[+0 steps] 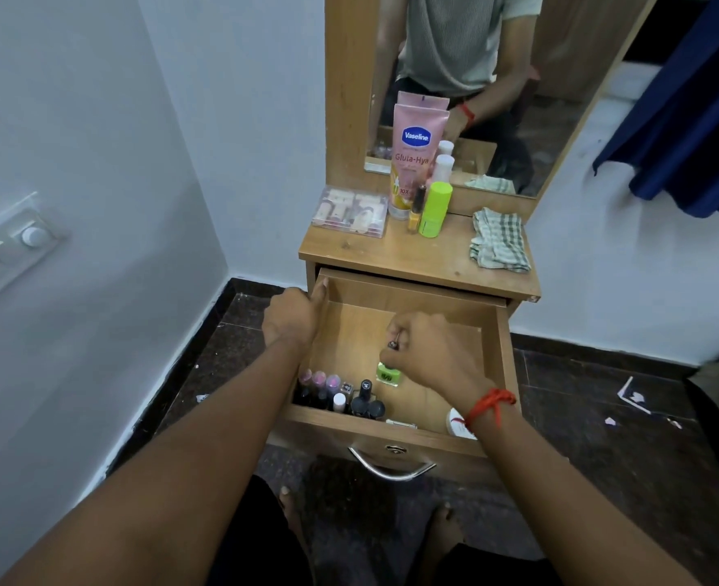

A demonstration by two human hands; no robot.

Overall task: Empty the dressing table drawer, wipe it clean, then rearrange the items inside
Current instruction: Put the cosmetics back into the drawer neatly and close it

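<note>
- Head view: left hand grips the left wall of the open drawer, fingers curled over the rim, thumb up.
- Below-right of those fingers, a cluster of small bottles stands in the drawer's front-left corner; looks already rearranged.
- Right hand pinches the cap of a green bottle, just beneath the fingertips, apparently on the drawer floor.
- Beyond, tabletop holds a tube, a green canister, a clear case, a cloth; judged: wiping done, refilling partway.

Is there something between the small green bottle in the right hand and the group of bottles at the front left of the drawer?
Nothing visible: between the green bottle and the bottle group lies only bare drawer floor.
</note>
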